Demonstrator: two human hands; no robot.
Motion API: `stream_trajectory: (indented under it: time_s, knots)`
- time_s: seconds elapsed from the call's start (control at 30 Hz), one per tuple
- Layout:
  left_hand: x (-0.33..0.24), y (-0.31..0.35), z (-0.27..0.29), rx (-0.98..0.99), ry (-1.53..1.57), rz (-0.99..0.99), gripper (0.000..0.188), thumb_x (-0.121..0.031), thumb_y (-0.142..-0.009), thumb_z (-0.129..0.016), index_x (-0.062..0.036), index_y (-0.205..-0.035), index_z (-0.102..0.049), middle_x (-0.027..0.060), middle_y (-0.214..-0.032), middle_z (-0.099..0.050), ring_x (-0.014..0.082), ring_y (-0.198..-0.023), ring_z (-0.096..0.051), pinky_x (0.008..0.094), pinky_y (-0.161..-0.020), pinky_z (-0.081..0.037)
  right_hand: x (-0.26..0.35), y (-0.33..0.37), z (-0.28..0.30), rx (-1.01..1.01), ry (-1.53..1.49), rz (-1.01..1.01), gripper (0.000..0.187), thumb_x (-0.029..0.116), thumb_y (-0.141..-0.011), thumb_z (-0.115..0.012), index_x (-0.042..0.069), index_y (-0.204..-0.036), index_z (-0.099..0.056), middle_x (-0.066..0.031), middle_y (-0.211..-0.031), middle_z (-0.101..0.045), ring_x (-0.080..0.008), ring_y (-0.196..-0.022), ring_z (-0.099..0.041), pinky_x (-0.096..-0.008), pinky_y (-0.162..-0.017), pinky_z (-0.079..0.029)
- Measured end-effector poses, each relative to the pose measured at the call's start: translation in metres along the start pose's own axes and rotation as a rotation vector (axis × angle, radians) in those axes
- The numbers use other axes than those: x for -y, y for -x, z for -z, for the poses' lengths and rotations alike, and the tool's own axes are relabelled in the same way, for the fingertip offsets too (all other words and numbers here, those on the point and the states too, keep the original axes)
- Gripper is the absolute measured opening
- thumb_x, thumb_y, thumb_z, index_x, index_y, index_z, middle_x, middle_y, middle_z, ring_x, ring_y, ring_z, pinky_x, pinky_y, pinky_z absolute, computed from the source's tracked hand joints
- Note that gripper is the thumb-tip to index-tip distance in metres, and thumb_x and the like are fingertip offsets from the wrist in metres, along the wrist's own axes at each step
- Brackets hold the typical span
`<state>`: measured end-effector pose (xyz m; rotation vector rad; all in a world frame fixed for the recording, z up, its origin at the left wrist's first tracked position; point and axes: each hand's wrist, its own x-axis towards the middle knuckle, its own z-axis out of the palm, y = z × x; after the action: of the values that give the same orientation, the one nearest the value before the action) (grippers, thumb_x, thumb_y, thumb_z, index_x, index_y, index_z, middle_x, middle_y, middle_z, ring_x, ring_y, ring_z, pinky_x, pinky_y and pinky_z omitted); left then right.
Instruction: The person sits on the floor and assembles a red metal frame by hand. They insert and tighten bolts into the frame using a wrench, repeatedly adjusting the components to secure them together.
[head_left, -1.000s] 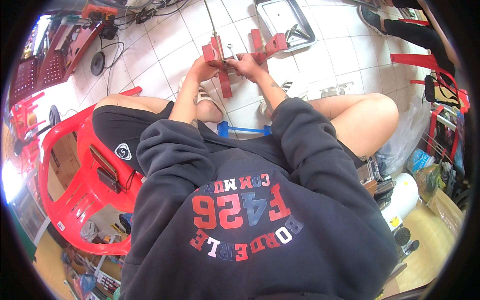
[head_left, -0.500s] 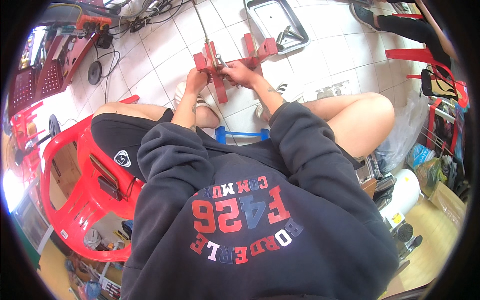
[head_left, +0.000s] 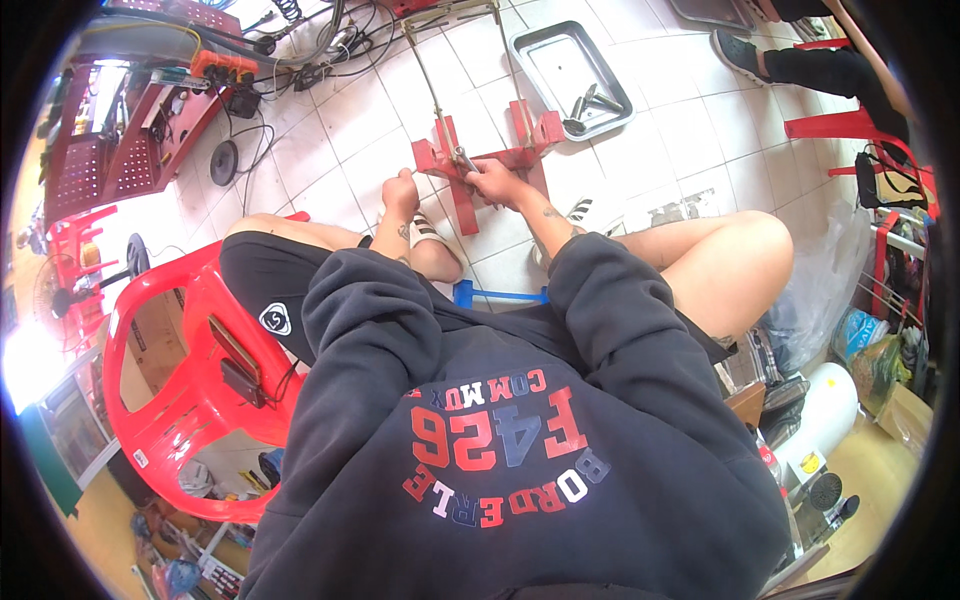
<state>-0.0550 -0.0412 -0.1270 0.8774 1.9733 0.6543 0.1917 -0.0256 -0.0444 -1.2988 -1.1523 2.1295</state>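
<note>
A red metal stand (head_left: pixel 461 206) with upright posts sits on the tiled floor in front of my feet. Long thin metal rods (head_left: pixel 426 75) run from it toward the far side. My right hand (head_left: pixel 498 184) is closed around a silver wrench (head_left: pixel 464 157), whose head points up beside the stand's left post. Just left of the stand, and apart from it, my left hand (head_left: pixel 401 191) is closed with fingers bent together. Anything inside those fingers is too small or hidden to make out.
A metal tray (head_left: pixel 565 58) holding several dark metal parts (head_left: pixel 592 101) lies beyond the stand. A blue bar frame (head_left: pixel 505 295) is between my feet. A red plastic chair (head_left: pixel 130 380) stands at my left. Cables (head_left: pixel 345 60) cross the far floor. Another person's shoe (head_left: pixel 736 57) shows at far right.
My left hand has drawn away from the red stand, to the left. My right hand stays at the stand with the wrench. The whole view has shifted slightly.
</note>
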Motion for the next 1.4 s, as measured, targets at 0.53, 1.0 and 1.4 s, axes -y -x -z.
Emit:
stream_trajectory:
  time_s: [0.53,1.0,1.4]
  knots:
    - [-0.151,0.054,0.02,-0.282,0.198,-0.18,0.048,-0.035,-0.095,-0.043,0.0046,-0.077,-0.061,0.0116,-0.06,-0.059,0.0211,-0.053,-0.062,0.0338,-0.054,-0.049,0.013,-0.006,0.004,-0.202,0.02,0.058,0.021,0.015,-0.088,-0.059,0.003,-0.104,-0.067,-0.0026,-0.078,-0.065,-0.0061,-0.056,-0.05,-0.0227,-0.047,-0.04]
    - [-0.293,0.167,0.017,-0.066,-0.066,-0.84,0.019,-0.015,-0.084,-0.066,0.0016,-0.093,-0.066,0.0156,-0.088,-0.064,0.0299,-0.073,-0.064,0.0371,-0.069,-0.05,0.18,0.067,-0.008,-0.289,-0.558,0.128,0.021,0.02,-0.094,-0.045,0.005,-0.089,-0.058,0.0015,-0.063,-0.048,-0.0079,-0.047,-0.037,-0.0259,-0.043,-0.03]
    - [-0.311,0.173,0.026,-0.02,-0.064,-0.999,0.02,-0.011,-0.076,-0.071,-0.0066,-0.095,-0.072,0.01,-0.091,-0.062,0.0288,-0.079,-0.063,0.0368,-0.07,-0.051,0.213,0.093,-0.027,-0.458,-0.799,0.225,0.04,0.042,-0.098,-0.033,0.013,-0.08,-0.054,0.0033,-0.061,-0.047,-0.0076,-0.047,-0.037,-0.0245,-0.044,-0.03]
